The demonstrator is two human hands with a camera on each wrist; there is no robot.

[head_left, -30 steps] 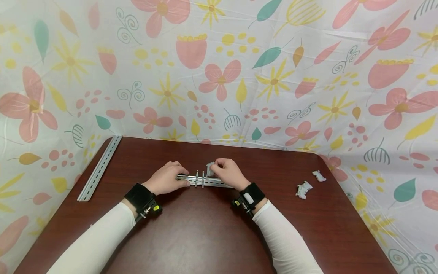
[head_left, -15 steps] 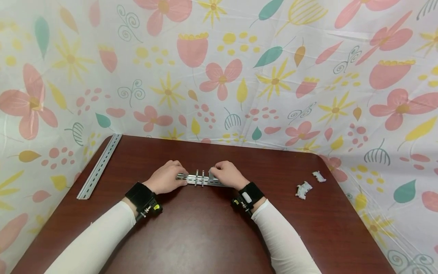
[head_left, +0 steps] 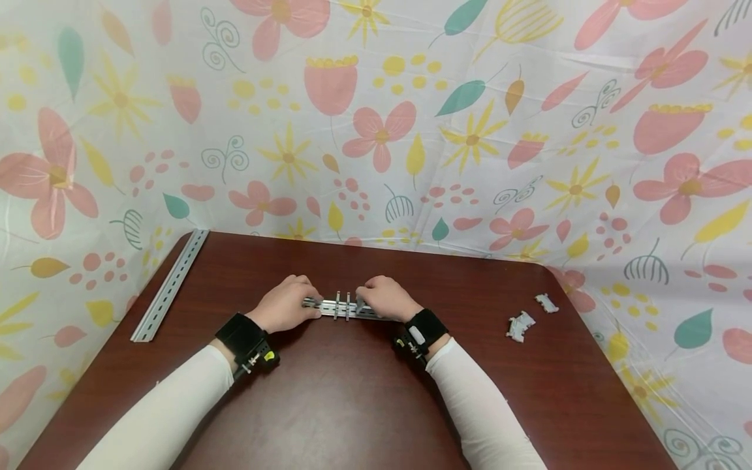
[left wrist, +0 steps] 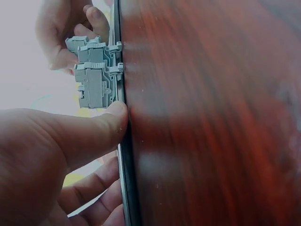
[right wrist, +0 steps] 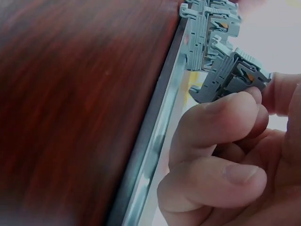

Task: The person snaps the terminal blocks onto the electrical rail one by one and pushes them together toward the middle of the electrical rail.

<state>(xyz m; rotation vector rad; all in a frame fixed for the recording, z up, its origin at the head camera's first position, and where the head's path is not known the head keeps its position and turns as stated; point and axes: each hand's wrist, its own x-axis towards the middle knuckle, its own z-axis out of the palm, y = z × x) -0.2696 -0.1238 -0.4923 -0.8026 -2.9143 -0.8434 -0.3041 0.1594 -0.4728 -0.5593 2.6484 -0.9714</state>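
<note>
A slotted metal DIN rail [head_left: 328, 311] lies across the middle of the table. Two grey terminal blocks stand upright on it side by side, the left block [head_left: 337, 305] and the right block [head_left: 348, 306]. My left hand [head_left: 286, 304] grips the rail's left end, its thumb [left wrist: 94, 132] along the near edge. Between thumb and fingers, my right hand [head_left: 390, 299] pinches a third terminal block [right wrist: 230, 77]. This block is tilted in the right wrist view, over the rail and just right of the mounted pair. Whether it touches the rail I cannot tell.
Another, longer DIN rail [head_left: 170, 285] lies at the table's left edge. Two loose terminal blocks, a nearer block [head_left: 519, 326] and a farther block [head_left: 547, 303], lie on the right. A flowered cloth [head_left: 376, 130] hangs behind the table [head_left: 341, 398].
My right hand has brought its terminal block from behind the rail to over it, then slightly left toward the mounted pair. The left hand stays on the rail's end.
</note>
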